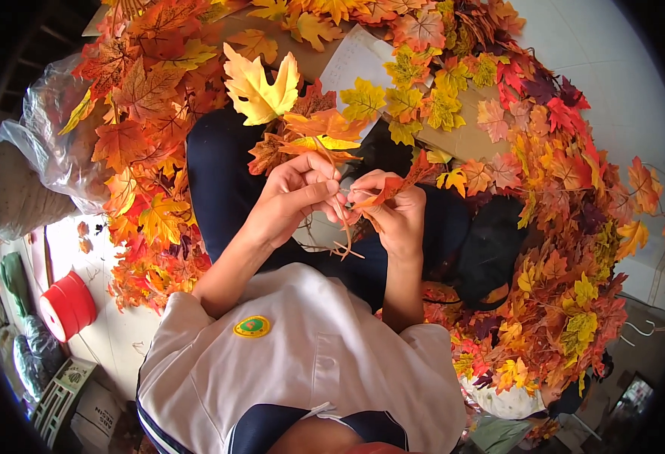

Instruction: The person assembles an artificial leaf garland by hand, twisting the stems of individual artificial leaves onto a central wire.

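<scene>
2 hands hold fake fall leaves.
The left hand (291,198) pinches thin stems (343,227); the right hand (394,216) pinches 1 orange leaf (394,184) over the lap. A leaf pile (559,197) lies around, with 1 red tape roll (68,305) nearby.
</scene>
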`<state>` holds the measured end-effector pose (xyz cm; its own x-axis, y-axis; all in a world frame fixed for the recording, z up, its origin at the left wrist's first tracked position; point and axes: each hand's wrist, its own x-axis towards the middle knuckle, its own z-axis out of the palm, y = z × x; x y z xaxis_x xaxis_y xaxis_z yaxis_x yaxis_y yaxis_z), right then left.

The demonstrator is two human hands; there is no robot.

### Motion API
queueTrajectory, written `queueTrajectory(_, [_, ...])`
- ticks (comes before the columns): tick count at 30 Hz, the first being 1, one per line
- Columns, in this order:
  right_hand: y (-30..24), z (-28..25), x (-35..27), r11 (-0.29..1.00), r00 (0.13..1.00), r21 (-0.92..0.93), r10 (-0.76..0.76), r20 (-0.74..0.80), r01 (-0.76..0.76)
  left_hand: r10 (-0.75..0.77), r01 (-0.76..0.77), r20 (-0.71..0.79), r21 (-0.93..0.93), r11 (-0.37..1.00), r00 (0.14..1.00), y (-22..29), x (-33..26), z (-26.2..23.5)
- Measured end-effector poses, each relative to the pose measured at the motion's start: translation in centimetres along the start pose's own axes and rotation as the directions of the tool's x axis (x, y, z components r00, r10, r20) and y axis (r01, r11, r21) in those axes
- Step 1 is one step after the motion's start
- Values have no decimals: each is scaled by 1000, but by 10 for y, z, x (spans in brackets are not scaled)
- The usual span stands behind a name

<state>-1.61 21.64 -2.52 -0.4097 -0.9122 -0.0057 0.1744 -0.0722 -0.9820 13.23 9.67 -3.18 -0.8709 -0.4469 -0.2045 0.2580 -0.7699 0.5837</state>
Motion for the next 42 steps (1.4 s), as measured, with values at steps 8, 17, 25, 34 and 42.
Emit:
queueTrajectory(8, [-2, 7, 8, 951, 972, 200, 232, 50, -237, -7, 7, 37, 6, 1000, 999, 12, -1, -13])
queueTrajectory(17, [-3, 19, 22, 942, 960, 186, 271, 76, -280, -13, 14, 34, -16, 1000, 999, 9, 1, -27])
queueTrajectory(25, [-2, 23, 26, 943, 948, 104, 310, 75, -316, 14, -14, -6, 52, 999, 1000, 11, 0, -32])
queueTrajectory(34, [-8, 41, 14, 903, 990, -423, 8, -141, -67, -57, 53, 15, 196, 979, 998, 14, 4, -33])
queueTrajectory(42, [6, 30, 9, 962, 974, -164, 200, -107, -216, -85, 96, -59, 231, 968, 995, 6, 5, -32])
